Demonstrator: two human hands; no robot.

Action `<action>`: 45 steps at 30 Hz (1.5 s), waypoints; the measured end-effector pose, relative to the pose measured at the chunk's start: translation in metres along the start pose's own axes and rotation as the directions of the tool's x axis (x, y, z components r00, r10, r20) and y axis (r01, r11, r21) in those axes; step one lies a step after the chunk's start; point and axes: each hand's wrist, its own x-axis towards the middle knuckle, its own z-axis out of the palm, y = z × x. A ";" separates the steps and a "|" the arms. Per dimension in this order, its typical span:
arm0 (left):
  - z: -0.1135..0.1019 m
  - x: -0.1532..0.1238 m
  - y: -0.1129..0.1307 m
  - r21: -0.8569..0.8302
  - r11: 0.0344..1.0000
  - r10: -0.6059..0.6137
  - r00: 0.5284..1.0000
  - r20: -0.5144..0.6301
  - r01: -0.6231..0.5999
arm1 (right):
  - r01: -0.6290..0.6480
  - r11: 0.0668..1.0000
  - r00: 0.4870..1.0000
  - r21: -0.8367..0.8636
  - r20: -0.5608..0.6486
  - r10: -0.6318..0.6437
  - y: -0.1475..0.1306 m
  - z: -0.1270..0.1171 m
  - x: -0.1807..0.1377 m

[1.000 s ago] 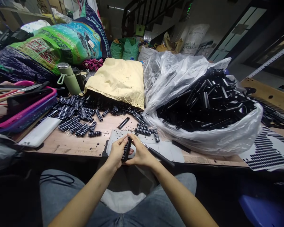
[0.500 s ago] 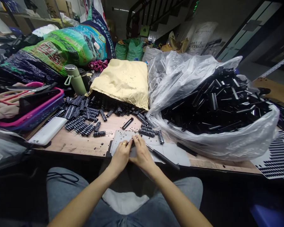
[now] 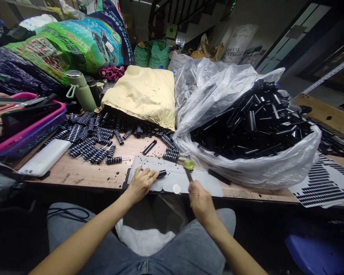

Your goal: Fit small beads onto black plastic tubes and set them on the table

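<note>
My left hand (image 3: 140,182) rests on a grey mat (image 3: 206,185) at the table's front edge, its fingers pinched round a small black cylinder (image 3: 161,174) lying on the mat. My right hand (image 3: 199,200) is closed on the handle of a small mallet; its yellow-green head (image 3: 189,164) is raised above the mat, right of the cylinder. A heap of striped black cylinders (image 3: 91,139) spills from a yellow sack (image 3: 141,93) behind the mat. To the right a clear plastic bag (image 3: 218,91) holds several black tubes (image 3: 255,122).
A pink basket (image 3: 23,130) and a white flat box (image 3: 44,157) lie at the left. A green flask (image 3: 81,91) stands behind the heap. Printed sacks (image 3: 65,46) are piled at the back left. Striped sheets (image 3: 321,187) lie at the far right.
Both hands held a striped piece together above the mat. Now a black cylinder lies on the mat under my left fingers, and my right hand has drawn back and lifted the mallet.
</note>
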 end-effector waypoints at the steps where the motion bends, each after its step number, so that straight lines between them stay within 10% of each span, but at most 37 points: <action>1: 0.000 -0.001 0.001 0.018 1.000 -0.009 1.000 0.002 0.009 | 0.006 0.999 0.999 -0.044 0.046 -0.004 -0.001 0.003 0.000; 10: 0.024 0.004 0.050 0.077 0.989 -0.135 0.988 0.068 0.130 | 0.178 0.972 0.984 0.153 -0.038 -0.174 -0.056 -0.010 -0.002; 16: 0.036 0.010 0.041 0.032 0.990 -0.140 0.988 0.072 0.138 | 0.266 0.962 0.947 -0.054 0.203 -0.250 -0.068 0.020 0.005; 23: 0.033 0.023 0.034 -0.037 0.978 -0.201 0.975 0.099 0.205 | 0.325 0.933 0.945 0.155 -0.032 -0.324 -0.083 -0.021 0.007; 29: 0.038 0.026 0.028 -0.003 0.990 -0.142 0.988 0.056 0.143 | 0.231 0.958 0.933 -0.169 0.318 -0.169 -0.075 0.024 0.019; 39: -0.010 0.019 0.057 -0.186 0.956 -0.223 0.974 0.042 0.227 | 0.125 0.965 0.991 -0.230 0.083 -0.108 -0.026 0.014 0.040; 42: -0.029 0.003 0.028 -0.246 0.935 -0.266 0.964 -0.013 0.254 | 0.104 0.924 0.994 -0.368 0.061 -0.087 -0.007 0.029 0.042; 45: -0.050 -0.006 -0.064 -0.071 0.792 -0.611 0.784 -0.109 0.607 | 0.141 0.902 0.989 -0.408 0.008 -0.151 0.003 0.038 0.042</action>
